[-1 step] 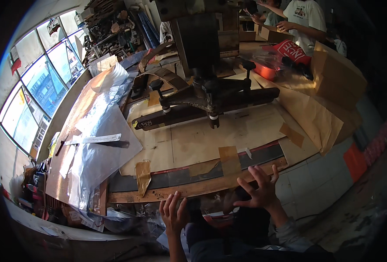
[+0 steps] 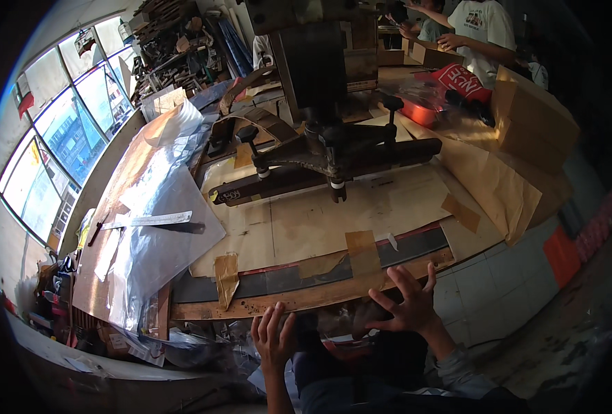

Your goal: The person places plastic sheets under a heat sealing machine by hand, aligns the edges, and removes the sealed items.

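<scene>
Both unclenched | left hand (image 2: 273, 341), right hand (image 2: 413, 309) | wooden board (image 2: 327, 295) ahead, near edge at fingertips, contact unclear

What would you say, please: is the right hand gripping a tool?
No, the right hand is spread open near the wooden strip, with no tool in it.

The left hand (image 2: 273, 341) points its fingers (image 2: 266, 323) away from the body, close together and lightly bent, with a bare forearm (image 2: 278, 390) running nearly straight back from it. The right hand (image 2: 411, 308), well apart and farther forward, fans its fingers wide, the thumb (image 2: 383, 324) stretched toward the left hand. Behind it, the right wrist (image 2: 436, 332) slants back and outward into a grey sleeve (image 2: 462, 372).
</scene>
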Available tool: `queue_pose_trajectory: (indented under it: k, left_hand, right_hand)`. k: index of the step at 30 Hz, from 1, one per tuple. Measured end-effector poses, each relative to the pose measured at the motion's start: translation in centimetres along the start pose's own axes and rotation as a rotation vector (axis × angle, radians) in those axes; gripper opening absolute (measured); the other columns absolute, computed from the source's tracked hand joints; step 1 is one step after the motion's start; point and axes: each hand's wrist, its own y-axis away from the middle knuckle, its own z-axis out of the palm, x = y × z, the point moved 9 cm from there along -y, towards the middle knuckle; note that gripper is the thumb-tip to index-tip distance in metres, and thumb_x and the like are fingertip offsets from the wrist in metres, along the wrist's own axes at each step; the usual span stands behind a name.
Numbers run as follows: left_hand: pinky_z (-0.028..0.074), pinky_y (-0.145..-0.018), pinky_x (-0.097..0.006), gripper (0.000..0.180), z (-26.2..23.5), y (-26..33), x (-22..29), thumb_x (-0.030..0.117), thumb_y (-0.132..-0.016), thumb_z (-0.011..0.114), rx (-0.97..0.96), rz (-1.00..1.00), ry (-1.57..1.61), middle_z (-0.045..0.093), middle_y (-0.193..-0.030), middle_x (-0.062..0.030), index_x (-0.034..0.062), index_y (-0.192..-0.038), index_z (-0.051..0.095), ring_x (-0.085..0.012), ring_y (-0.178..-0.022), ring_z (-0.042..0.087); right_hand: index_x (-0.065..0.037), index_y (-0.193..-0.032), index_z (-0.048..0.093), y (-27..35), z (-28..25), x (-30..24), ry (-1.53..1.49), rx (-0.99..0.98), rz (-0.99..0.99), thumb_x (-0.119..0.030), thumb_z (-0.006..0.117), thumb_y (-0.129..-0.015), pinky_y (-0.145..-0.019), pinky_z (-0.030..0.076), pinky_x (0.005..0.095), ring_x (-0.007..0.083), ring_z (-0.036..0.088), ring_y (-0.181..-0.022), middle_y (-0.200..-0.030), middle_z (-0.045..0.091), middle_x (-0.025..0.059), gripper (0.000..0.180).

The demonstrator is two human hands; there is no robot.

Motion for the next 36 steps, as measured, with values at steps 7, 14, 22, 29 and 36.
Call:
queue_pose_trajectory:
  k: [7,14,22,29,36]
  left_hand:
    - [0.04,-0.093,-0.038,0.019,-2.8,-3.0,-0.1,0.008,-0.079,0.064,0.13,-0.122,0.159,0.067,-0.106,-0.0009,0.0146,-0.096,0.068,-0.0184,-0.101,0.06]
    - [0.042,-0.09,-0.036,0.007,-6.0,-6.7,-0.2,0.01,-0.081,0.066,0.318,-0.267,0.223,0.071,-0.091,-0.0015,0.0108,-0.086,0.07,-0.0184,-0.09,0.065]
    - [0.039,-0.09,-0.034,0.007,-7.0,-7.4,-0.2,0.016,-0.081,0.066,0.27,-0.307,0.143,0.072,-0.09,0.003,0.0144,-0.086,0.072,-0.0157,-0.087,0.064]
    - [0.037,-0.09,-0.033,0.008,-7.8,-8.8,0.0,0.019,-0.08,0.068,0.268,-0.312,0.137,0.072,-0.086,0.0049,0.0164,-0.086,0.073,-0.0137,-0.085,0.063]
    - [0.033,-0.094,-0.038,0.005,-10.3,-8.8,2.6,0.02,-0.078,0.07,0.277,-0.196,0.252,0.07,-0.078,0.0096,0.0247,-0.079,0.071,-0.0093,-0.082,0.064]
  right_hand:
    - [-0.027,-0.121,0.056,-0.2,-0.9,-1.5,0.04,0.023,-0.007,-0.029,0.053,-0.091,-0.105,0.012,0.0658,0.0143,0.048,-0.124,-0.129,0.054,0.0021,0.031]
    - [-0.015,-0.102,0.066,-4.3,-5.7,-0.1,-0.089,0.139,0.099,-0.015,0.061,-0.085,-0.105,0.022,0.0569,0.0134,0.063,-0.101,-0.102,0.068,-0.0017,0.018]
    - [-0.015,-0.097,0.068,-6.5,-7.8,0.0,-0.016,0.139,0.106,-0.014,0.066,-0.082,-0.105,0.022,0.0575,0.0118,0.065,-0.094,-0.092,0.07,-0.0039,0.015]
    - [-0.015,-0.094,0.069,-8.6,-9.2,1.1,0.002,0.146,0.109,-0.015,0.065,-0.082,-0.104,0.026,0.056,0.0122,0.065,-0.09,-0.091,0.07,-0.0041,0.013]
    - [-0.013,-0.089,0.07,-7.6,-14.0,2.5,-0.082,0.142,0.116,-0.014,0.061,-0.083,-0.095,0.038,0.05,0.0137,0.065,-0.087,-0.086,0.07,-0.0015,0.011]
